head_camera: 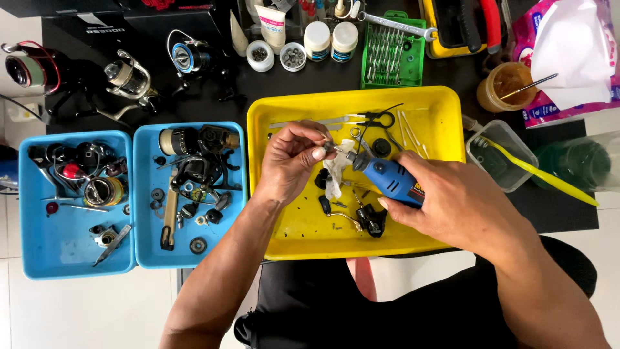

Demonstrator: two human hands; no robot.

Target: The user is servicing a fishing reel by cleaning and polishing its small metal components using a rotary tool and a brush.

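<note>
My right hand (455, 200) grips a blue rotary tool (387, 179) over the yellow tray (426, 106), its metal tip pointing left. My left hand (290, 161) pinches a small metal part (327, 147) at the tool's tip. Under the tip lies a crumpled white tissue (334, 178). Small black reel parts (369, 220) and screws lie on the tray floor below my hands. Black scissors (374, 118) and white cotton swabs (410, 132) rest at the tray's far side.
Two blue trays (39, 258) on the left hold several fishing reel parts. Whole reels (129, 81), small jars (316, 39), a green bit holder (391, 55) and a wrench line the back. At right stand a clear tub (500, 152) with a yellow brush, an amber jar and tissues.
</note>
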